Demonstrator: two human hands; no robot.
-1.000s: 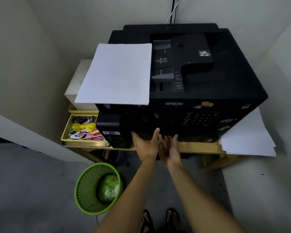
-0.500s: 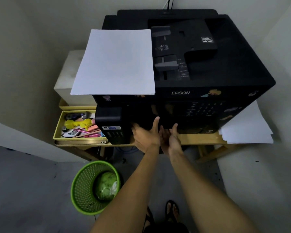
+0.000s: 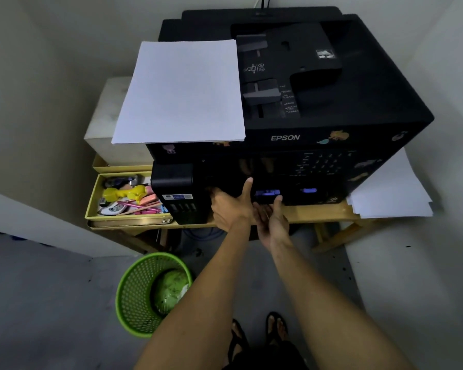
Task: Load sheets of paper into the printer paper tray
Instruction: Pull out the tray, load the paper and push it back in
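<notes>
We are looking down at the printer [image 3: 318, 124], and taking things from its left side across to its right. Left of the printer, a yellow tray [image 3: 92, 198] of pens and small clutter is sitting beside the ink tank. Below that, on the floor, a green basket [image 3: 130, 297] is standing. The sheets of paper [image 3: 182, 92] are lying flat on the printer's lid, at its left end. At the printer's lower front, our left hand [image 3: 231, 206] is reaching into the dark opening, thumb up against the front panel; its fingers are hidden inside, so we cannot tell their grip. Just beside it, our right hand [image 3: 271, 218] is resting open, fingers straight, fingertips touching the front edge. Right of the printer, a second paper stack [image 3: 390, 193] is lying on the wooden table [image 3: 318, 212].
</notes>
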